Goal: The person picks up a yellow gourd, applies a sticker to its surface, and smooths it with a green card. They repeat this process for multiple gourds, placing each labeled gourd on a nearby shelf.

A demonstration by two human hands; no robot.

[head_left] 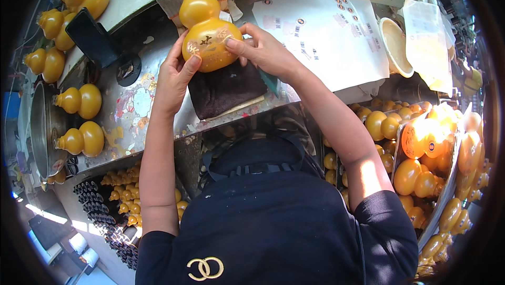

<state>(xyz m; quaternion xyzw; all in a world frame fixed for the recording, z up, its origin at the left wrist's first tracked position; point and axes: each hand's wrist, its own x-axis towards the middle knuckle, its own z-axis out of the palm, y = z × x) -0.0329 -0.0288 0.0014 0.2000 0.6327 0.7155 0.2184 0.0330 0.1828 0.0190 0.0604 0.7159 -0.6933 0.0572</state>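
Because the yellow gourd (204, 27) has a glossy skin, a slip or a smear looks the likeliest trouble.

The gourd is held at the counter (158, 38), its belly by the far end of a dark folded cloth (223, 95) and its neck toward a pale covered block (169, 3); whether it rests on either cannot be told. The left grip (176, 72) pinches the belly's left side and the right grip (260, 48) its right, both thumbs near the markings (206, 40) on the front. A sliding thumb could smear or lift these, should they be loosely fixed. If one side eased first, the belly would probably roll, and a knock on bare counter might crack it. A careless right elbow could crease the white sheet (331, 56) nearby.
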